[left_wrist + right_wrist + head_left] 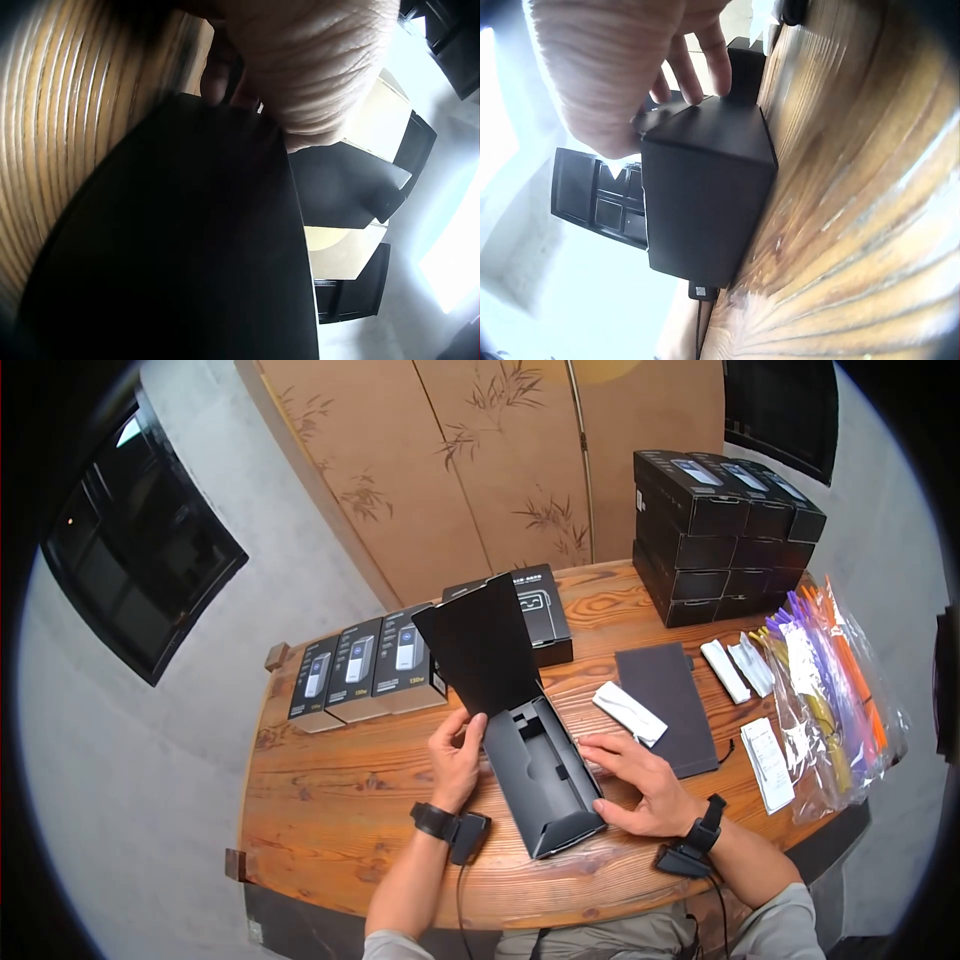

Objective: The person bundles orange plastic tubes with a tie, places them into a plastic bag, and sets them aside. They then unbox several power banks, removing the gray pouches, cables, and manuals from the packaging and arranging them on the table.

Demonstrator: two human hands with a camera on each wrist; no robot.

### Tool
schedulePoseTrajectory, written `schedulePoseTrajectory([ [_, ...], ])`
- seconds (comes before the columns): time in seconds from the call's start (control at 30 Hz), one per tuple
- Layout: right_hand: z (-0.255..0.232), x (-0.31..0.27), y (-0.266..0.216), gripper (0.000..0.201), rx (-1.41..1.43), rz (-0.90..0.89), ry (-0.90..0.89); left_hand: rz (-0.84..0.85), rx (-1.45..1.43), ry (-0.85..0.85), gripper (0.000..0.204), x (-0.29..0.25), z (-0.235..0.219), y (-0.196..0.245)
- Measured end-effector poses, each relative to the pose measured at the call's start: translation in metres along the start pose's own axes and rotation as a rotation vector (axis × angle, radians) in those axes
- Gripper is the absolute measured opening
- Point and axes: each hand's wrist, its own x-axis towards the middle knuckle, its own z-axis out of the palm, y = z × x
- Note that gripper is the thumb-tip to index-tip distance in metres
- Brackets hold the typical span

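A black cardboard box [540,770] lies on the wooden table, its lid [480,645] raised at the far end. Inside it is a black insert with a long recess and smaller cutouts. My left hand [457,758] grips the box's left edge near the lid, thumb uppermost. In the left wrist view a dark panel of the box [180,240] fills the middle, with the left hand [307,67] at its edge. My right hand [645,785] holds the right side, thumb at the near corner. The right wrist view shows right-hand fingers [718,64] against the box wall [705,202].
Several printed boxes [355,665] stand at the left back, and another black box [545,615] behind the lid. Stacked black boxes [725,540] rise at the back right. Rightward lie a dark pouch [675,705], white wrapped bundles [630,712], a paper slip [767,765] and a plastic bag of coloured strips [840,700].
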Motion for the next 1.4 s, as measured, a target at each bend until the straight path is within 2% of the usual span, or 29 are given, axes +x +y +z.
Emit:
schedulePoseTrajectory([
  [0.17, -0.001, 0.003, -0.001, 0.05, -0.068, -0.082, -0.084, 0.03, 0.015, -0.003, 0.021, 0.0, 0.0, 0.0],
  [0.4, 0.001, -0.001, 0.001, 0.048, -0.047, 0.013, -0.05, 0.079, 0.063, -0.105, 0.022, 0.001, -0.003, -0.003],
  [0.5, 0.004, -0.002, 0.009, 0.049, -0.028, 0.049, -0.018, 0.032, 0.119, -0.126, 0.023, -0.001, -0.004, -0.003],
  [0.7, 0.001, -0.002, 0.009, 0.051, 0.015, 0.095, -0.029, 0.171, 0.123, -0.122, 0.028, 0.002, 0.0, -0.004],
  [0.8, 0.001, -0.002, 0.011, 0.053, 0.0, 0.097, -0.027, 0.108, 0.023, -0.081, 0.033, -0.003, 0.004, 0.002],
  [1.0, 0.002, -0.004, 0.011, 0.053, -0.02, 0.084, -0.004, 0.125, 0.02, -0.103, 0.037, -0.001, 0.0, -0.006],
  [1.1, 0.003, -0.005, 0.011, 0.05, -0.028, 0.077, 0.033, 0.05, -0.022, -0.079, 0.043, -0.005, 0.004, 0.001],
  [1.3, 0.001, -0.006, 0.01, 0.043, -0.02, 0.07, 0.091, 0.111, -0.015, -0.035, 0.055, -0.002, 0.006, -0.001],
  [1.4, 0.0, -0.003, 0.009, 0.041, -0.049, 0.015, 0.083, 0.085, -0.001, -0.045, 0.056, -0.002, 0.001, -0.003],
])
